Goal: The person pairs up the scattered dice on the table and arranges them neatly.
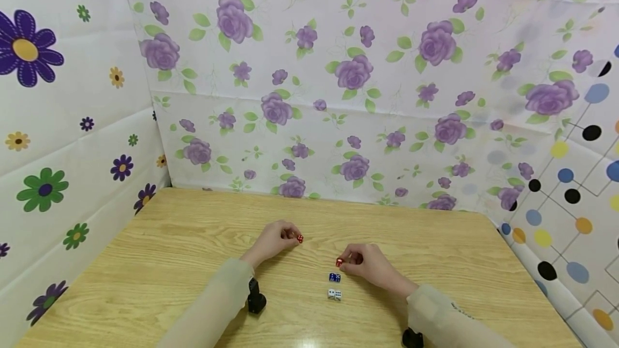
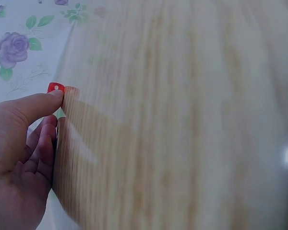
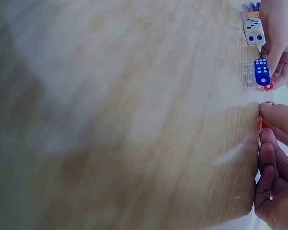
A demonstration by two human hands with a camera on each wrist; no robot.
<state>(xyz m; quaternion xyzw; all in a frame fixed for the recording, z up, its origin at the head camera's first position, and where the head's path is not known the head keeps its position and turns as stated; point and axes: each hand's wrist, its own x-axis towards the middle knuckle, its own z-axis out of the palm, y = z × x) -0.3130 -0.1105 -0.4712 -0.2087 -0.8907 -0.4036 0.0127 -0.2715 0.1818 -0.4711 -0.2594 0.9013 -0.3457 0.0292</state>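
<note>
Toward the middle of the table, my left hand [image 1: 273,240] pinches a red die [image 1: 300,239] with white pips between thumb and fingertips. In the left wrist view the thumb covers part of that die [image 2: 56,87], which is at or just above the wood. My right hand [image 1: 369,263] holds a second red die [image 1: 339,262] at its fingertips, mostly hidden behind the thumb in the right wrist view. Just nearer than this die, two blue dice [image 1: 335,277] sit side by side. Two white dice [image 1: 335,295] form another pair, closer to me.
A light wood-grain table [image 1: 184,262] lies under both hands. Behind it hangs a cloth [image 1: 309,95] with purple roses, and patterned cloths stand at the left and right sides. Black wrist devices [image 1: 255,298] are worn below the sleeves.
</note>
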